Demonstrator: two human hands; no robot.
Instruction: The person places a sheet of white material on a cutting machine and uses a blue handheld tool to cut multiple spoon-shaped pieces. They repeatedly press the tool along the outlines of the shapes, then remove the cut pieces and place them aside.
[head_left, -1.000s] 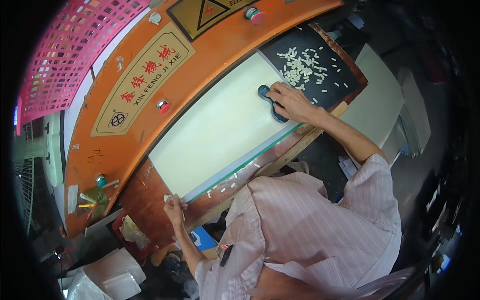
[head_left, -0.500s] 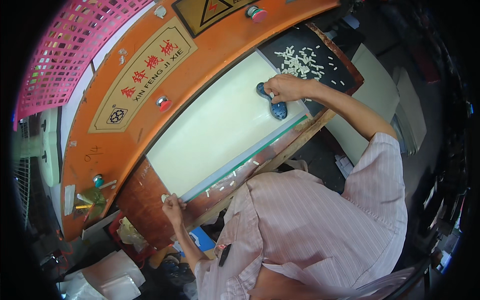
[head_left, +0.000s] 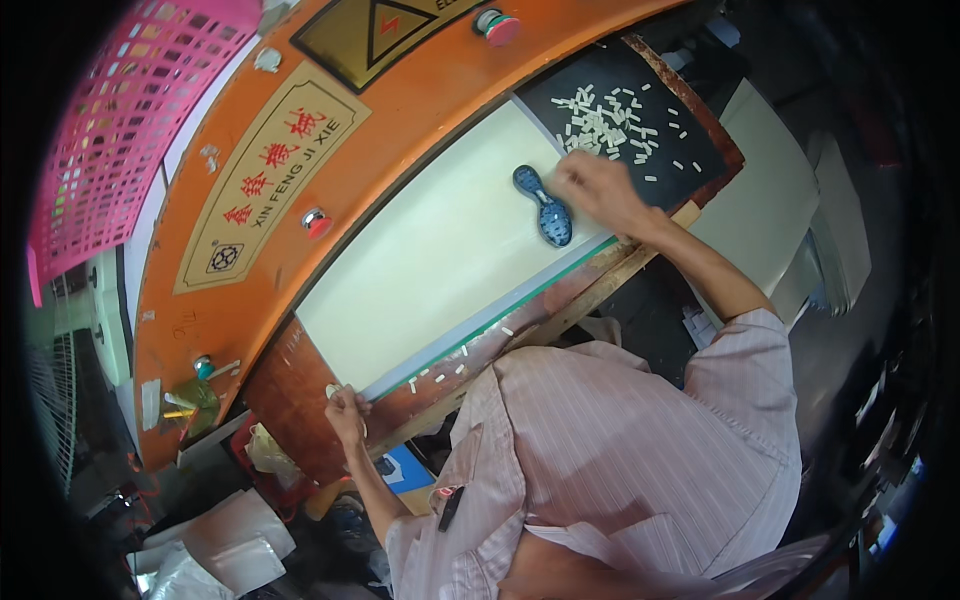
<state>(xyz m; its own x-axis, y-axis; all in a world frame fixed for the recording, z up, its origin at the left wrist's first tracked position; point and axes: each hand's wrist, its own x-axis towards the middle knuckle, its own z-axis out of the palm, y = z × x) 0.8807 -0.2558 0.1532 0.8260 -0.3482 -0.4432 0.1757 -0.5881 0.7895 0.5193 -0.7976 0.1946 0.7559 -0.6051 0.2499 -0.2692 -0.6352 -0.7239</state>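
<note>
A dark blue, mottled sole-shaped piece (head_left: 552,219) with a narrow waist lies on the pale cutting board (head_left: 430,240), toward its right end. My right hand (head_left: 600,190) is just right of it, apart from it, over the board's right edge. Its fingers are curled in and slightly blurred; whatever they hold is hidden. At the board's near left corner, my left hand (head_left: 346,412) is closed, with a small pale bit showing at the fingertips that I cannot make out. Small white strips (head_left: 603,128) are heaped on the black surface (head_left: 672,165) right of the board.
An orange machine beam (head_left: 265,150) with red push buttons runs along the far side. Several loose white strips (head_left: 440,378) lie on the brown near ledge (head_left: 490,345). A pink basket (head_left: 130,130) stands far left. Pale sheets (head_left: 755,190) are at the right.
My right hand has let go of the blue sole-shaped piece and moved right, toward the white strips. The piece stays on the board. My left hand keeps its place at the corner.
</note>
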